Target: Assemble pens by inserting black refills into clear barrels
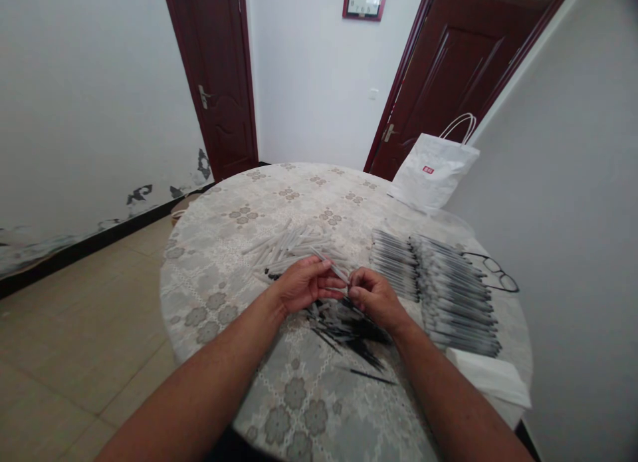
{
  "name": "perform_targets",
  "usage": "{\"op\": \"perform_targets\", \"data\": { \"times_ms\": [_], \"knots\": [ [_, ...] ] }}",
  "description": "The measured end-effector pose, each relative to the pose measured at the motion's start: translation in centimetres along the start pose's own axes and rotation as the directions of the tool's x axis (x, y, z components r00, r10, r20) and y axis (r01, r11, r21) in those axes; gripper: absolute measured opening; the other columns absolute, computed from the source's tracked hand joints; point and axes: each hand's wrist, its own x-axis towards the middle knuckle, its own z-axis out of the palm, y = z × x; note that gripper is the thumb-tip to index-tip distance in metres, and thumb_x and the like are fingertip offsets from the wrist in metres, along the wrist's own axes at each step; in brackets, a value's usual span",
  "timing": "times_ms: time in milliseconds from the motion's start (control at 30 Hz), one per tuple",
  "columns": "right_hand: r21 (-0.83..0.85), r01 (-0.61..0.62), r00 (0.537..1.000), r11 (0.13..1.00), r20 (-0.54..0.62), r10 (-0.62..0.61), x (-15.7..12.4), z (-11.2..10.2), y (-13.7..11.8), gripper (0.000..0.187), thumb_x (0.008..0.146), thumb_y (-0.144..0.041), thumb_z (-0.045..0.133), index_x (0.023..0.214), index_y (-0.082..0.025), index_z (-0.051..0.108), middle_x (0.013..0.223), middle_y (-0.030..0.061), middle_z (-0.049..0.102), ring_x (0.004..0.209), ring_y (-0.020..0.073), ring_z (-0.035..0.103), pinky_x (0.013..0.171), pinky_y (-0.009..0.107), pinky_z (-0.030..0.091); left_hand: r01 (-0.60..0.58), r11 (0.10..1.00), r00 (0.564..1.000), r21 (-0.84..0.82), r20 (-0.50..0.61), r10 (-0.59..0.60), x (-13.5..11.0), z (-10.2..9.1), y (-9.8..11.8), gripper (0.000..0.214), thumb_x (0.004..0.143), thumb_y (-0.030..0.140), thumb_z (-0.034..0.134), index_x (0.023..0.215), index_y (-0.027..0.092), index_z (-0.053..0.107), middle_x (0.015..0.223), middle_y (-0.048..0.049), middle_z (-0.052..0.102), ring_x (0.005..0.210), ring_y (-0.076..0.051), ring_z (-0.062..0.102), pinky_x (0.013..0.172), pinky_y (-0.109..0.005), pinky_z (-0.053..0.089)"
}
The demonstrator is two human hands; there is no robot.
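A pale, translucent pen barrel (335, 269) slants between my two hands above the table. My left hand (300, 284) grips it between thumb and fingers, the lower fingers partly spread. At the barrel's near end, my right hand (375, 296) is closed in a pinch; whatever sits inside those fingertips is too small to make out. Beyond my left hand lies a loose heap of similar pale barrels (279, 246). Thin black sticks that look like pen refills (356, 332) are piled below both hands, with a single one (373, 377) apart toward the front.
Pens with dark ends lie in a wide stack (456, 292) and a smaller row (395, 262) at right. Eyeglasses (501, 276), a white paper bag (433, 173) and a white packet (491, 377) stand or lie near the round table's (294, 409) right edge, by the wall.
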Motion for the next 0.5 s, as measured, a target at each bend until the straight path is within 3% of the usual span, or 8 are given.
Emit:
{"op": "perform_targets", "data": {
  "times_ms": [100, 167, 233, 300, 500],
  "knots": [
    [-0.227, 0.033, 0.990, 0.973, -0.126, -0.063, 0.3, -0.5, 0.3, 0.026, 0.087, -0.046, 0.061, 0.085, -0.021, 0.057, 0.062, -0.0044, 0.055, 0.052, 0.0113, 0.047, 0.051, 0.023, 0.037, -0.152, 0.981, 0.983, -0.122, -0.122, 0.137, 0.0, -0.4, 1.1, 0.007, 0.090, 0.021, 0.063, 0.091, 0.015, 0.061, 0.084, -0.0082, 0.074, 0.079, -0.023, 0.074, 0.076, -0.043, 0.061],
    [-0.498, 0.071, 0.969, 0.865, -0.171, -0.178, 0.5, -0.9, 0.4, 0.020, 0.088, -0.039, 0.060, 0.089, -0.019, 0.063, 0.073, -0.0004, 0.062, 0.063, 0.0136, 0.054, 0.062, 0.026, 0.042, -0.230, 0.957, 0.961, -0.175, -0.193, 0.196, 0.1, -0.8, 1.7, 0.007, 0.091, 0.022, 0.061, 0.091, 0.014, 0.062, 0.084, -0.0077, 0.074, 0.078, -0.021, 0.074, 0.075, -0.041, 0.061],
    [-0.687, 0.113, 0.961, 0.718, -0.108, -0.254, 0.6, -1.3, 0.6, 0.016, 0.088, -0.032, 0.059, 0.092, -0.019, 0.066, 0.083, 0.0023, 0.066, 0.072, 0.0152, 0.057, 0.071, 0.028, 0.044, -0.268, 0.944, 0.946, -0.193, -0.237, 0.221, 0.2, -1.0, 2.1, 0.009, 0.091, 0.022, 0.060, 0.091, 0.014, 0.062, 0.084, -0.0084, 0.075, 0.079, -0.021, 0.074, 0.075, -0.040, 0.061],
    [-0.771, 0.156, 0.966, 0.618, -0.011, -0.258, 0.6, -1.5, 0.8, 0.014, 0.089, -0.027, 0.058, 0.095, -0.019, 0.067, 0.087, 0.0033, 0.066, 0.075, 0.0156, 0.059, 0.074, 0.029, 0.044, -0.290, 0.938, 0.936, -0.189, -0.260, 0.237, 0.3, -1.1, 2.1, 0.009, 0.091, 0.023, 0.060, 0.090, 0.014, 0.062, 0.085, -0.0088, 0.075, 0.081, -0.022, 0.074, 0.076, -0.041, 0.061],
    [-0.836, 0.262, 0.955, 0.482, 0.154, -0.252, 0.6, -0.2, 0.4, 0.019, 0.095, -0.020, 0.050, 0.103, -0.019, 0.067, 0.096, 0.0068, 0.065, 0.091, 0.0176, 0.061, 0.084, 0.028, 0.045, -0.362, 0.918, 0.905, -0.162, -0.297, 0.305, 0.2, -1.1, 2.4, 0.009, 0.089, 0.024, 0.063, 0.089, 0.015, 0.061, 0.083, -0.0070, 0.074, 0.083, -0.024, 0.074, 0.078, -0.043, 0.060]
  ]
}}
